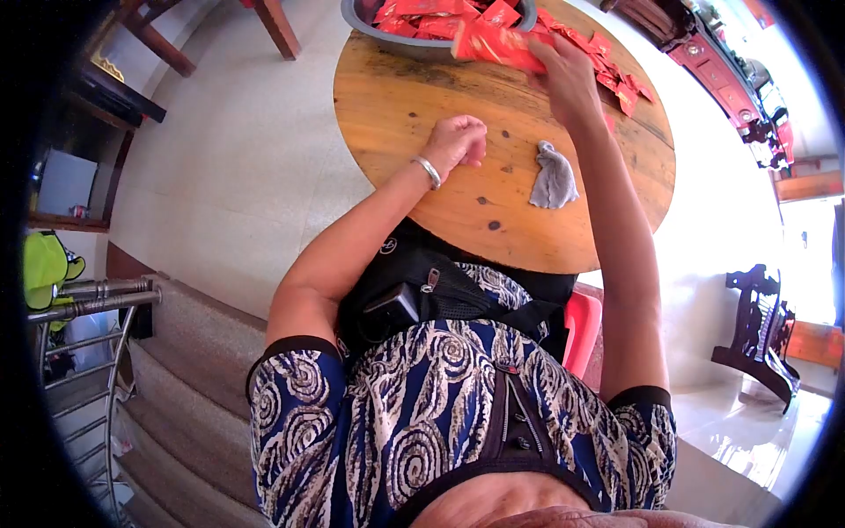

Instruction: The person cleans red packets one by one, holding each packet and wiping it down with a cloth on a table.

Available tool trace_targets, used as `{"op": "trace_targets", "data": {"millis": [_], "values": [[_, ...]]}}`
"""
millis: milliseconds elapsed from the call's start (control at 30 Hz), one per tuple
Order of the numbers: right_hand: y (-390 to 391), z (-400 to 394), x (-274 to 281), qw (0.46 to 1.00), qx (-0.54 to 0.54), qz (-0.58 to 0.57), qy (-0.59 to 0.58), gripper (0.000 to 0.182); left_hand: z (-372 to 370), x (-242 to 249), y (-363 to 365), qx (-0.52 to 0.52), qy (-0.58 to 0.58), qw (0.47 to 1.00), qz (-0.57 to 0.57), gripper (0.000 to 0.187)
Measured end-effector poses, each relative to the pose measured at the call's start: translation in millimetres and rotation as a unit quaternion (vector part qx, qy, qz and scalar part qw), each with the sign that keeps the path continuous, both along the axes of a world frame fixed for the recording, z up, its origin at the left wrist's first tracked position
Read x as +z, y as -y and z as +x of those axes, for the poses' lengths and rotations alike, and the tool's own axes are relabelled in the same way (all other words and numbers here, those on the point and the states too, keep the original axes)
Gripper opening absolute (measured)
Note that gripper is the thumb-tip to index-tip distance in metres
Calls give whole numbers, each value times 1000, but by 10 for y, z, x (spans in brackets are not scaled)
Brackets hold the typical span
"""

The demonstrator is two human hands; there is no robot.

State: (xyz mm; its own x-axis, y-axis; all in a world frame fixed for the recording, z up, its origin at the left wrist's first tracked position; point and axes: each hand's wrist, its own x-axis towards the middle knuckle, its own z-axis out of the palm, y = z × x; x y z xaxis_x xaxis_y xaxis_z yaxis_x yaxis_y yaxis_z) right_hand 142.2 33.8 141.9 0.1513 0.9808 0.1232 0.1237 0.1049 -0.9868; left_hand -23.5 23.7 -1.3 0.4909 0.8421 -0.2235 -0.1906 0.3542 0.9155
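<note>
My right hand (566, 77) is closed on a long red packet (498, 47) with gold print, at the far side of the round wooden table (396, 106). The packet reaches left from my fingers to the near rim of a grey basin (409, 40). Inside the basin lie several red packets (431, 11). My left hand (458, 143), with a silver bracelet at the wrist, is over the tabletop with its fingers curled in. Nothing shows in it. A crumpled grey cloth (554, 178) lies on the table between my forearms.
More red packets (627, 92) are scattered along the table's far right edge. Stone steps (189, 352) go down at my left beside a metal railing (110, 352). A red plastic seat (581, 330) shows by my right side. Dark carved furniture (713, 70) stands beyond the table.
</note>
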Motion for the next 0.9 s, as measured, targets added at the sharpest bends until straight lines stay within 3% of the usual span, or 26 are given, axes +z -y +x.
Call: {"op": "trace_targets", "data": {"millis": [33,100,133,167,200,233,267,300,367,533,600,667,800,900], "values": [[-338,59,-132,975,33,162,150,20,21,7,11,0,-22,1000,8,12],[-825,110,-331,900,62,317,292,23,27,4,39,0,-45,999,17,11],[-941,53,-341,963,204,172,35,26,26,5,54,7,-40,999,25,9],[-1003,23,-373,919,324,8,-224,30,31,8,60,14,-33,999,33,6],[-989,5,-431,919,324,7,-223,30,38,-2,65,15,-31,999,32,6],[-965,-9,-496,987,127,97,31,25,39,-12,66,11,-33,999,40,6],[-952,-11,-544,940,-84,177,280,23,30,-19,58,9,-36,998,48,6],[-880,25,-511,939,-81,177,283,23,26,-18,45,11,-33,998,47,6],[-658,234,-418,976,-109,29,188,27,33,-7,57,5,-37,998,52,6],[-381,912,-592,938,-238,10,251,30,59,-69,51,-13,-59,997,46,10],[-279,1259,-657,942,-262,48,205,21,52,-62,53,4,-58,997,53,9],[-209,1614,-800,936,-294,58,185,22,53,-73,45,-3,-55,997,49,10],[83,1928,-907,921,-315,2,228,26,64,-44,41,3,-74,996,45,9],[202,1964,-965,894,-202,-39,398,53,52,-67,19,-5,-82,995,52,11]]}}
